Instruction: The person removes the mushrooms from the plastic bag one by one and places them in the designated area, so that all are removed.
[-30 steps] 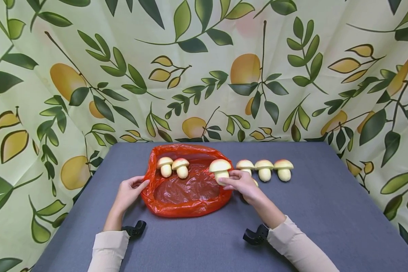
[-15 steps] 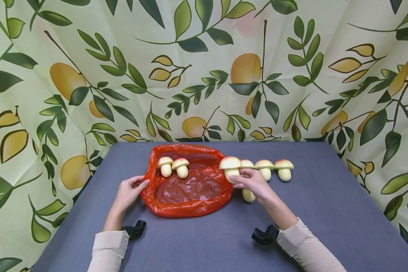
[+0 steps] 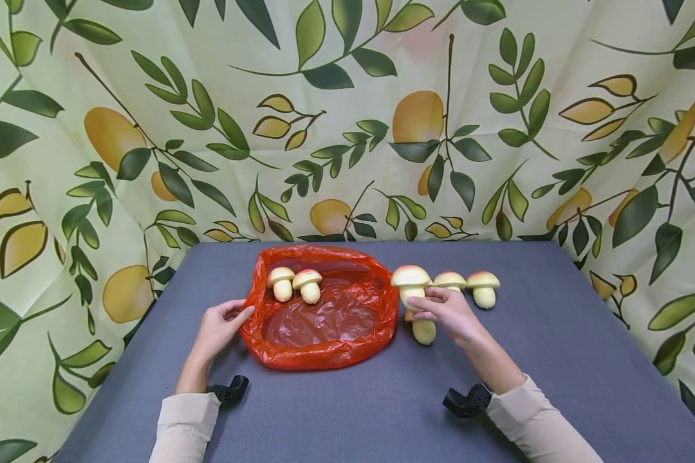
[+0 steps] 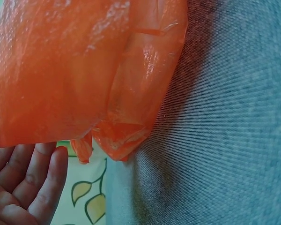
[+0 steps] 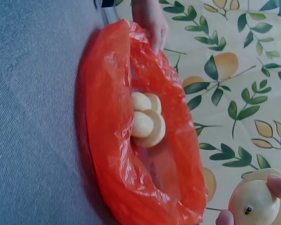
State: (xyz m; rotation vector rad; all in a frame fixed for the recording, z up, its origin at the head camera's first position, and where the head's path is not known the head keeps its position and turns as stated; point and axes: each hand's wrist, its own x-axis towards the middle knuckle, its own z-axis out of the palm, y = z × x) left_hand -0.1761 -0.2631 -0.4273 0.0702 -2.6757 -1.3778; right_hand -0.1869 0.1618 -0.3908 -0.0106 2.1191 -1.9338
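Note:
My right hand [image 3: 448,312] grips the stem of a toy mushroom [image 3: 411,276] with a pale, reddish-tipped cap, just off the right rim of a red plastic bag [image 3: 318,357]. In the right wrist view, the thumb and a fingertip press the stem of this mushroom [image 5: 255,204]. At the bag's left side my left hand [image 3: 222,325] pinches the rim between thumb and fingers. Inside the wide-mouthed bag sit two mushrooms, one [image 3: 282,288] beside the other [image 3: 309,287]. Below the held mushroom, another mushroom [image 3: 423,331] shows its stem; its cap is mostly hidden.
Two more mushrooms stand on the blue-grey table [image 3: 347,411] right of the held one: the nearer mushroom [image 3: 448,280] is partly behind my hand, the farther mushroom [image 3: 483,289] fully visible. A leaf-and-fruit patterned cloth [image 3: 347,161] hangs behind the table.
My right hand has moved right with the mushroom, from over the bag's right part to just outside its rim. The left hand and the two mushrooms inside stay put.

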